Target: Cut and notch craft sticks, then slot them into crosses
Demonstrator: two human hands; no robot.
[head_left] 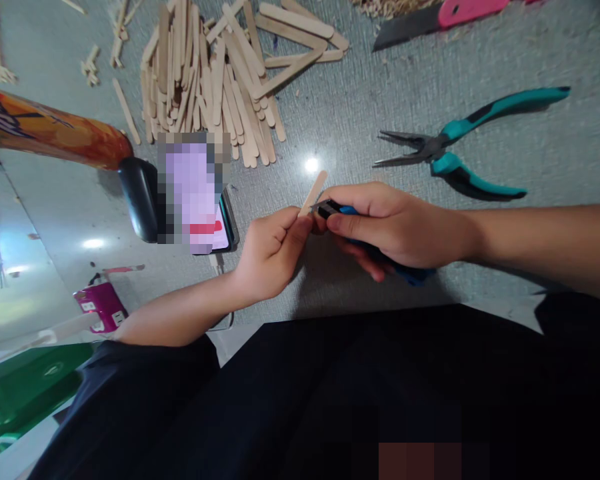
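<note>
Above the counter (340, 120), the left hand (270, 257) pinches a stick (314, 191) by its lower end, while the right hand (395, 227), clamped around a blue knife (333, 209), sets the blade against it. The left fingertips sit just beside the edge, and a slip off the wood could nick them.

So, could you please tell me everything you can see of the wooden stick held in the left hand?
The wooden stick is flat, pale and unpainted, with a rounded tip. It tilts up to the right above the grey surface. The left hand pinches its lower end, hiding it. The black tip of a blue cutter, gripped by the right hand, meets its side.
</note>
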